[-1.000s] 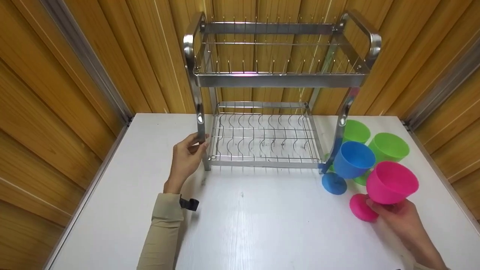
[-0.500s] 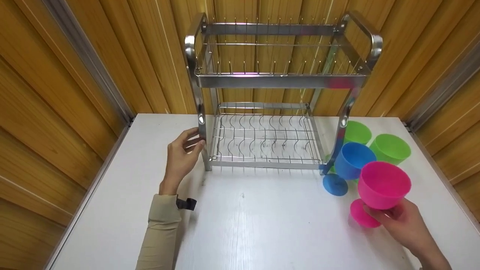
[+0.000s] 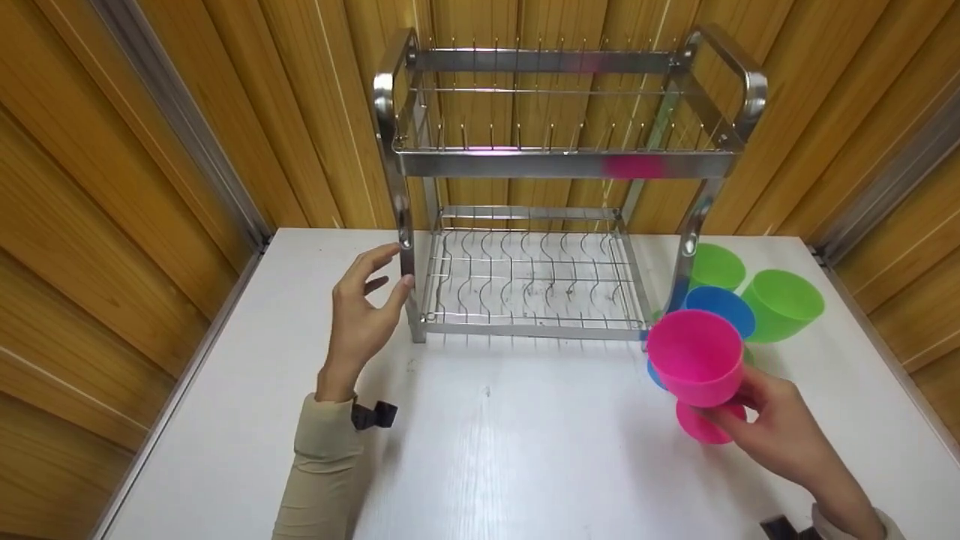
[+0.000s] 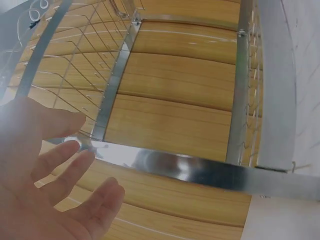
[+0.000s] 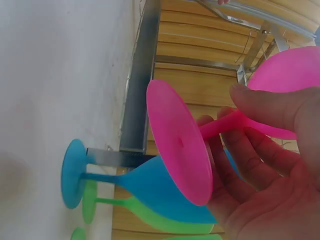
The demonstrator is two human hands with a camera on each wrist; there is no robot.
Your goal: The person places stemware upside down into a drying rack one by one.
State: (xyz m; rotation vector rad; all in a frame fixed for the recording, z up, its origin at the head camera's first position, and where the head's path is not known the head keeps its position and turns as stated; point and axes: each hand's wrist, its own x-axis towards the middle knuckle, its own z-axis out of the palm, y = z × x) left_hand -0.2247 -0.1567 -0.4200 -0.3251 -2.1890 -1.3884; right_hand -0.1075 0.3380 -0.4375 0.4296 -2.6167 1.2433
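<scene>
A pink goblet (image 3: 694,360) is in my right hand (image 3: 784,431), which grips its stem just below the bowl. Its round foot (image 5: 180,142) hangs clear of the table in the right wrist view. At the left front leg of a two-tier metal dish rack (image 3: 536,163), my left hand (image 3: 360,315) has its fingers spread and loosely bent, fingertips right beside the leg. In the left wrist view the left fingers (image 4: 100,205) are apart and hold nothing. Behind the pink goblet, a blue goblet (image 3: 724,306) is partly covered.
Two green goblets (image 3: 784,304) stand at the right of the rack, near its right front leg. The rack has upright prongs on top and a wavy wire shelf (image 3: 532,277) below. Wood-panelled walls (image 3: 315,112) close off the white table (image 3: 487,450) behind and at the sides.
My right hand has lifted the pink goblet and carried it left, in front of the blue one. My left hand has loosened from the rack's leg, its fingers spreading.
</scene>
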